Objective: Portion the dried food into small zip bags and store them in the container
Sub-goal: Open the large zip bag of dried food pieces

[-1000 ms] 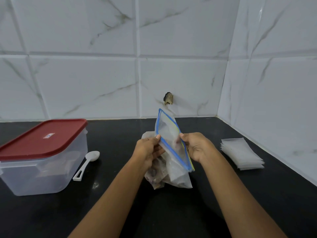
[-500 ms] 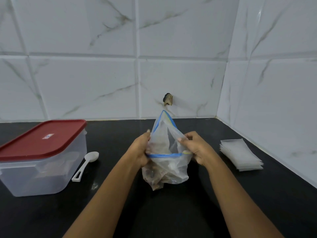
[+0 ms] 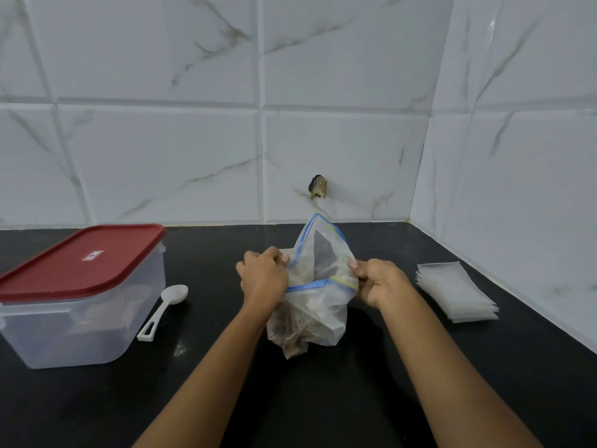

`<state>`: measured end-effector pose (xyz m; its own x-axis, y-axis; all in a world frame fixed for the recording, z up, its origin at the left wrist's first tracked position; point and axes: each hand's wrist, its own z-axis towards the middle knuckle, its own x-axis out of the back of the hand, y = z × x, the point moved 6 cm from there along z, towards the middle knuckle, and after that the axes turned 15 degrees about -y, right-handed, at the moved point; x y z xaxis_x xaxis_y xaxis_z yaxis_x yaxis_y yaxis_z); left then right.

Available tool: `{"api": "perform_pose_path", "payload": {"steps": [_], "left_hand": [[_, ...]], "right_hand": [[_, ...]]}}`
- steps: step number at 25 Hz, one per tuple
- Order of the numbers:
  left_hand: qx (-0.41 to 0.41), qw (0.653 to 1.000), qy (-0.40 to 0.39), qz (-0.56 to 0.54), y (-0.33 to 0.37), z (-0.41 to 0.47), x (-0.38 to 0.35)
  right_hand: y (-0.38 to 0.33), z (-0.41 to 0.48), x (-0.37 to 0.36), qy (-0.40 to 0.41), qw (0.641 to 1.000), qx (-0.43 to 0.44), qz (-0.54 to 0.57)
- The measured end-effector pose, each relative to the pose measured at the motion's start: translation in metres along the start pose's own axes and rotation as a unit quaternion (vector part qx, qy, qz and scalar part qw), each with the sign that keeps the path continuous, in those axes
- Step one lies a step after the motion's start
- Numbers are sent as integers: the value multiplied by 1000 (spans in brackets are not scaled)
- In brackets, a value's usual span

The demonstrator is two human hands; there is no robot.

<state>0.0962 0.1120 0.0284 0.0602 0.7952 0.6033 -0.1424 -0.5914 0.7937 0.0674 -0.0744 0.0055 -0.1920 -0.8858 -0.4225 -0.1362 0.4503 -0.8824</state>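
Observation:
A large clear zip bag [image 3: 311, 305] with a blue zip strip stands on the black counter, with brownish dried food in its bottom. My left hand [image 3: 263, 278] grips the left side of its mouth and my right hand [image 3: 378, 279] pinches the right side, holding the mouth spread wide. A stack of small clear zip bags [image 3: 455, 291] lies to the right. At the left stands a clear plastic container [image 3: 77, 321] with its red lid [image 3: 80, 258] on. A white plastic spoon [image 3: 164, 310] lies beside it.
The black counter [image 3: 323, 399] meets white marble-pattern tiled walls at the back and on the right. A small dark broken spot [image 3: 318, 187] marks the back wall above the bag.
The bag's mouth was nearly flat and turned edge-on a second ago. Both hands have pulled it apart, and it now gapes wide, with the near zip edge folded down.

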Motion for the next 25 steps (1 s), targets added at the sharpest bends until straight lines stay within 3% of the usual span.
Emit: {"api": "perform_pose_path", "payload": {"steps": [2, 4, 5, 7, 9, 11, 13, 14, 17, 19, 20, 23, 25], "left_hand": [[6, 997, 13, -76, -10, 4, 1], [64, 973, 14, -223, -26, 9, -2], [100, 938, 8, -332, -31, 9, -4], [144, 833, -43, -533, -32, 8, -12], [156, 745, -81, -643, -27, 8, -11], [168, 720, -113, -664, -23, 5, -9], [181, 744, -148, -626, -19, -3, -12], [185, 764, -162, -597, -19, -5, -14], [165, 790, -190, -559, -15, -7, -13], [137, 800, -210, -545, -8, -9, -10], [125, 827, -209, -507, -7, -9, -8], [89, 948, -121, -281, -13, 2, -2], [34, 982, -75, -173, -8, 2, -1]], "right_hand": [[2, -2, 1, -9, 993, -28, 115], [2, -5, 3, -1, 978, -45, 205], [3, -9, 1, -2, 973, -52, 226], [5, -9, -3, -11, 974, -60, 218], [4, -7, -4, -21, 982, -51, 183], [-1, -10, -10, -61, 991, -37, 115], [-8, -11, -15, -89, 994, -16, -61], [-10, -11, -16, -83, 978, -3, -190], [-16, -6, -18, -4, 854, 68, -516], [-19, -8, -24, 22, 814, 100, -572], [-19, -9, -24, 21, 826, 98, -555], [-13, -7, -21, -11, 913, 77, -401], [-8, -5, -22, -42, 935, 62, -346]]}}
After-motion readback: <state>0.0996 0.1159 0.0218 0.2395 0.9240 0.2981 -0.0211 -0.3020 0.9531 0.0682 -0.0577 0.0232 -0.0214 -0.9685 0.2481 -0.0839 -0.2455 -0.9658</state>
